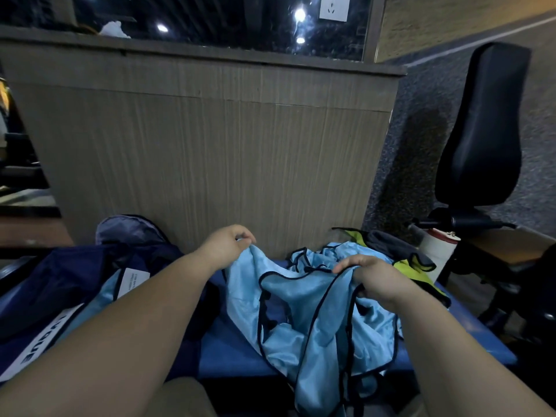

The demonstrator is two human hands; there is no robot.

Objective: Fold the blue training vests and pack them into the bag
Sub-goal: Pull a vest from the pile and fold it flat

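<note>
The person is holding a light blue training vest (301, 326) up off the blue surface (228, 353) with both hands. The left hand (225, 246) is pinching the vest's upper left corner between the thumb and curled fingers. The right hand (374, 278) is gripping the black-trimmed edge on the opposite side, its fingers curling round the fabric. The vest is hanging crumpled between the two hands, and its lower part is draping over the near edge of the surface toward the person's lap. Just behind it, more light blue vests (328, 251) are lying in a loose heap at the far side of the surface, near the foot of a wooden panel (195, 145). The navy bag (60, 275) is sitting open at the left, partly under the left forearm, with pale blue fabric and a white tag (132, 281) showing in its mouth and a white lettered label (39, 338) running along its side. To the right of the heap a lime-green vest (413, 270) is lying with a grey cloth (388, 242) just beside it, and a white cylinder (436, 251) is standing beyond them. A black padded seat (481, 130) is standing at the far right.
</note>
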